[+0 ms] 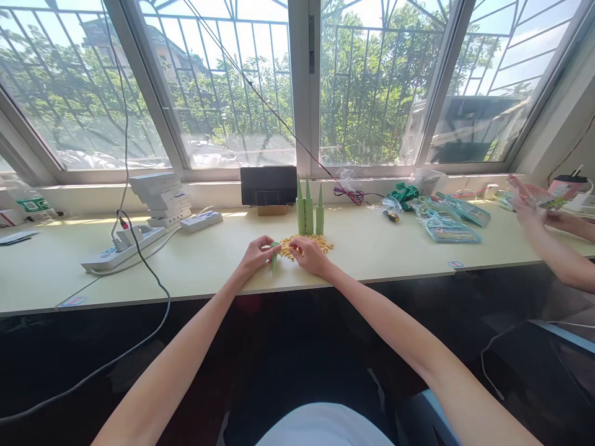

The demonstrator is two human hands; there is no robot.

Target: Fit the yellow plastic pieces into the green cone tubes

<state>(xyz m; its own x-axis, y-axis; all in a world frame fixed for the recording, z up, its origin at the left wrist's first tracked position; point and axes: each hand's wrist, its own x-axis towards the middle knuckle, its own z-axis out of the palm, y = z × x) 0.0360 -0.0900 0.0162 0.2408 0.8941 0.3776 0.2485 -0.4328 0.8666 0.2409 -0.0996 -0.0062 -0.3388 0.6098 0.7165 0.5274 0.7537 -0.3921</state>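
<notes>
My left hand [259,255] is closed on a green pointed piece [274,262], its narrow tip hanging down toward the tabletop. Close beside it, my right hand [311,255] has its fingers pinched together at the near edge of a pile of small yellow pieces [320,240]. Whatever is between those right fingertips is too small to make out. Behind the pile stand three tall green pointed tubes [308,214], upright, two touching and one slightly apart on the right.
A dark tablet [268,184] leans by the window. White power strips [160,199] are stacked at left, with another strip [123,249] and a hanging black cable [149,263]. Bagged cables [449,223] and a small yellow-black tool [391,216] lie right. Another person's hands [534,201] are far right.
</notes>
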